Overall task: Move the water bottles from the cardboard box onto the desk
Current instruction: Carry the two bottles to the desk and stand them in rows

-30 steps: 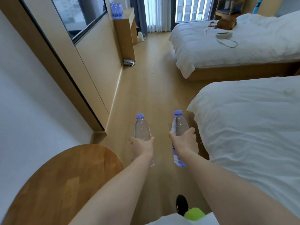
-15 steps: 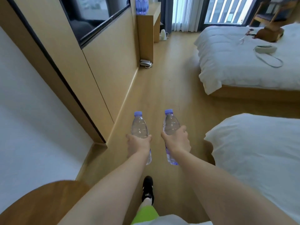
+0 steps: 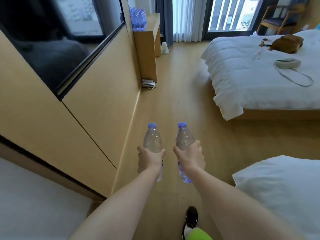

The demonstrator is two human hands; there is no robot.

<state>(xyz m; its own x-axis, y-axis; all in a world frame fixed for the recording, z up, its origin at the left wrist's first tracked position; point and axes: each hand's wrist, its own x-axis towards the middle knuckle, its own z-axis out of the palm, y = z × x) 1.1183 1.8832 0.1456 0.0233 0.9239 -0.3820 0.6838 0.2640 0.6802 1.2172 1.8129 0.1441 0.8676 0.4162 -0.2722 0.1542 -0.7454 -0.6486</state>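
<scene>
No text can be read; the labels on both held bottles (image 3: 184, 141) are blurred.

Both my forearms are bare to the frame edge; no sleeves, watch, rings or bands seen on my left hand (image 3: 150, 160) or right hand (image 3: 191, 157). One black shoe (image 3: 191, 220) with white side panels shows below. A bright lime-green garment (image 3: 199, 235) covers that leg.

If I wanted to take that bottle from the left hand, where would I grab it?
Probably the clear upper body of the bottle, from above or the far side. It stands upright, and the left hand wraps only its middle, leaving shoulder and cap free.
</scene>
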